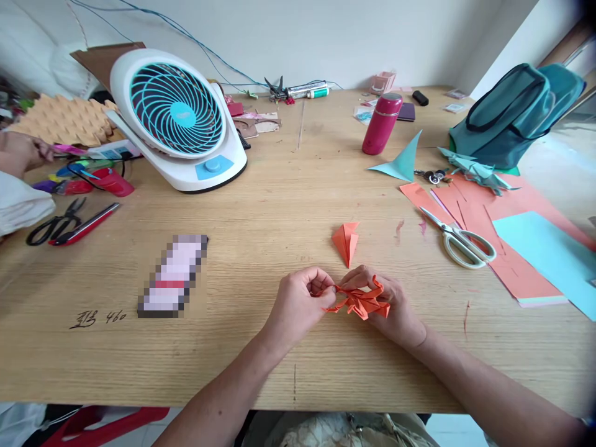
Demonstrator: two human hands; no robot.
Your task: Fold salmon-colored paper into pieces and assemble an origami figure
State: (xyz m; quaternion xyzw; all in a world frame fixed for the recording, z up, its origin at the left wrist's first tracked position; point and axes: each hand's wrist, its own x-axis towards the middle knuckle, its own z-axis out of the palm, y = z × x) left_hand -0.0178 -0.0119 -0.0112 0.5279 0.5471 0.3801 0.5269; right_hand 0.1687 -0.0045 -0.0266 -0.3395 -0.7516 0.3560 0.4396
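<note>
An orange origami figure [365, 303] with several thin, bent limbs is held between my hands above the wooden table. My left hand [300, 299] pinches one narrow limb of it between thumb and fingers. From the other side my right hand [390, 307] grips the body, its fingers partly hidden behind the paper. Just beyond my hands lies a separate folded orange paper piece [345, 242], pointed at its near end.
White-handled scissors [465, 245] lie on orange sheets [526, 273] at right, near a teal folded figure [482, 171]. A magenta bottle [382, 124] and teal bag [507, 118] stand behind. At left are a fan [181, 118], black-handled scissors [58, 223] and another person's hand [28, 150].
</note>
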